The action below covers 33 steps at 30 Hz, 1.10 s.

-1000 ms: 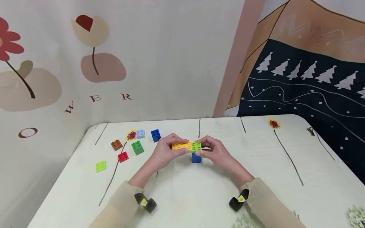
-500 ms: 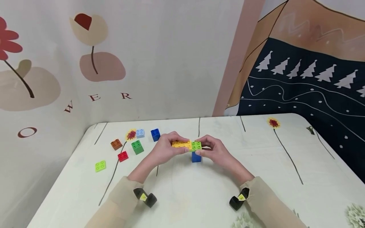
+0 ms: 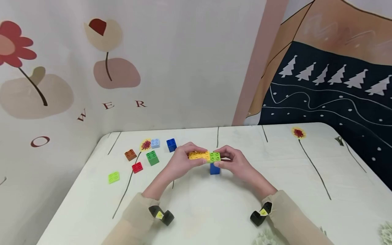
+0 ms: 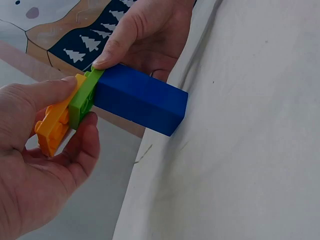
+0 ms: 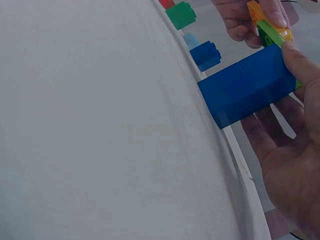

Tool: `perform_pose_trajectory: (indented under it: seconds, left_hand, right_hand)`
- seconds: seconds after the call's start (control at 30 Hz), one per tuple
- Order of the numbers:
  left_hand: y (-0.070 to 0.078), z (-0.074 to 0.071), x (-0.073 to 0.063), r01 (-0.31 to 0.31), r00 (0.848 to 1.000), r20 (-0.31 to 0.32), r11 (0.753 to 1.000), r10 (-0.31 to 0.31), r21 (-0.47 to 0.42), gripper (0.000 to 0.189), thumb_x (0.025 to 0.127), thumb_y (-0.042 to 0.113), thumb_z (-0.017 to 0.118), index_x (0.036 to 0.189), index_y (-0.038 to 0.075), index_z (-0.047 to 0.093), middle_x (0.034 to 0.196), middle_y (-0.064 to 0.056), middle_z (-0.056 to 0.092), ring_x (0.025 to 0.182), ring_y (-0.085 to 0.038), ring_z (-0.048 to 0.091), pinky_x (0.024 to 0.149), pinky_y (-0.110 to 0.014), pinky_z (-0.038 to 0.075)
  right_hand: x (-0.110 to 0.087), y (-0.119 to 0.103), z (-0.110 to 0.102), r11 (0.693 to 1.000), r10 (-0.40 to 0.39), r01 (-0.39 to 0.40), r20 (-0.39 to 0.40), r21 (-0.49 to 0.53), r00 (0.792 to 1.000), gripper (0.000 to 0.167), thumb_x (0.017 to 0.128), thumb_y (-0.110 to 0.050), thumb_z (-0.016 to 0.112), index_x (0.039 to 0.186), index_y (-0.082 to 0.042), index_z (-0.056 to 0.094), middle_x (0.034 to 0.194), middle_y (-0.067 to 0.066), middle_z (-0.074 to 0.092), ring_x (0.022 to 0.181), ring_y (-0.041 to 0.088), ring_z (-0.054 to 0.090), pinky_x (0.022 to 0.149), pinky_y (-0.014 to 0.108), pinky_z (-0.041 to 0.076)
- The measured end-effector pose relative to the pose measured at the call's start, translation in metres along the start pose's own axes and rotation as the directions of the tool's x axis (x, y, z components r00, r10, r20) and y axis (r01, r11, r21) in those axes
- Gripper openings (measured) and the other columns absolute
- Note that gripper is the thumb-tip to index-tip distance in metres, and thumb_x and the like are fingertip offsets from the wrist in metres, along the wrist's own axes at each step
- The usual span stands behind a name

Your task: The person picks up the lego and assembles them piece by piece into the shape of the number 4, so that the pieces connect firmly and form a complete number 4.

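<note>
Two blue bricks stacked into a short tower stand upright on the table, topped by a lime-green brick. A yellow brick with several studs sits on the green one's left part and juts out leftward, as the left wrist view shows too. My left hand pinches the yellow brick between thumb and fingers. From the right side, my right hand grips the green brick, its thumb in front at the top of the blue tower and its fingers behind.
Loose bricks lie at the left: dark blue, light blue, green, brown, red and a flat lime one. A printed cloth covers the table; a patterned curtain hangs behind it.
The head view has shifted slightly, so everything appears a little further right. Both hands keep the same hold on the bricks.
</note>
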<state>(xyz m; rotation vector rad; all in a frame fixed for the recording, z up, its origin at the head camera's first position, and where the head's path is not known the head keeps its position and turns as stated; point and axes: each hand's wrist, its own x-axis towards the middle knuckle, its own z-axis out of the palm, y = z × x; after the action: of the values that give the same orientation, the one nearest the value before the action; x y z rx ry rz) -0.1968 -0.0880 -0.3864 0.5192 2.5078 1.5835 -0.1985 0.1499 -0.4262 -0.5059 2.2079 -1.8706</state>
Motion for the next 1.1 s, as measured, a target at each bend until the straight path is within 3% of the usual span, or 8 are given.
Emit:
perform_pose_trajectory:
  seconds: [0.23, 0.47, 0.57, 0.8, 1.03, 1.1]
  left_hand:
    - [0.002, -0.004, -0.004, -0.016, 0.999, 0.04, 0.999, 0.014, 0.051, 0.037, 0.09, 0.017, 0.081, 0.127, 0.015, 0.073, 0.119, 0.002, 0.065, 0.104, -0.02, 0.057, 0.086, -0.032, 0.053]
    - [-0.003, -0.024, -0.018, 0.0, 0.999, 0.044, 0.996, -0.004, 0.09, 0.047, 0.089, 0.013, 0.082, 0.133, 0.013, 0.068, 0.121, 0.001, 0.065, 0.105, -0.02, 0.059, 0.087, -0.033, 0.055]
    - [-0.009, -0.034, -0.024, 0.023, 0.999, 0.029, 0.996, -0.025, 0.089, 0.047, 0.089, 0.011, 0.081, 0.134, 0.011, 0.067, 0.123, -0.005, 0.065, 0.105, -0.02, 0.062, 0.088, -0.034, 0.056]
    - [-0.027, -0.068, -0.045, 0.072, 0.996, -0.051, 0.993, -0.067, 0.097, 0.043, 0.09, 0.011, 0.08, 0.131, 0.008, 0.068, 0.123, -0.014, 0.066, 0.101, -0.024, 0.064, 0.081, -0.03, 0.059]
    - [-0.037, -0.108, -0.07, 0.057, 0.99, -0.134, 0.989, -0.038, 0.137, 0.04, 0.09, 0.005, 0.078, 0.128, 0.002, 0.067, 0.116, -0.019, 0.068, 0.097, -0.028, 0.064, 0.08, -0.024, 0.058]
    - [-0.038, -0.117, -0.078, 0.08, 0.986, -0.158, 0.984, -0.055, 0.158, 0.039, 0.091, 0.006, 0.078, 0.128, 0.0, 0.067, 0.115, -0.02, 0.067, 0.098, -0.028, 0.064, 0.08, -0.022, 0.057]
  right_hand:
    - [0.001, 0.003, -0.001, 1.0, -0.01, 0.01, 0.005, -0.015, 1.0, 0.037, 0.094, -0.009, 0.076, 0.127, -0.001, 0.062, 0.125, 0.015, 0.065, 0.115, 0.031, 0.063, 0.088, 0.03, 0.058]
    - [0.003, 0.006, 0.001, 1.0, 0.018, -0.018, -0.001, -0.012, 1.0, 0.038, 0.093, -0.009, 0.077, 0.128, -0.003, 0.063, 0.126, 0.013, 0.066, 0.114, 0.029, 0.063, 0.088, 0.03, 0.058]
    - [0.001, 0.007, 0.0, 1.0, 0.027, -0.027, -0.013, -0.016, 1.0, 0.038, 0.093, -0.007, 0.076, 0.128, -0.002, 0.063, 0.125, 0.014, 0.067, 0.114, 0.029, 0.064, 0.086, 0.028, 0.058]
    - [0.0, 0.007, -0.001, 1.0, 0.017, -0.017, -0.015, -0.006, 1.0, 0.04, 0.092, -0.006, 0.077, 0.128, -0.001, 0.062, 0.124, 0.016, 0.068, 0.113, 0.028, 0.065, 0.085, 0.027, 0.058]
    - [0.002, 0.006, 0.001, 1.0, 0.011, -0.011, -0.023, -0.006, 1.0, 0.039, 0.092, -0.006, 0.077, 0.128, 0.0, 0.062, 0.125, 0.016, 0.069, 0.113, 0.029, 0.065, 0.085, 0.027, 0.058]
    - [0.002, 0.005, 0.001, 1.0, 0.016, -0.016, -0.022, -0.007, 1.0, 0.039, 0.092, -0.006, 0.077, 0.128, 0.0, 0.062, 0.125, 0.016, 0.069, 0.113, 0.029, 0.065, 0.085, 0.027, 0.058]
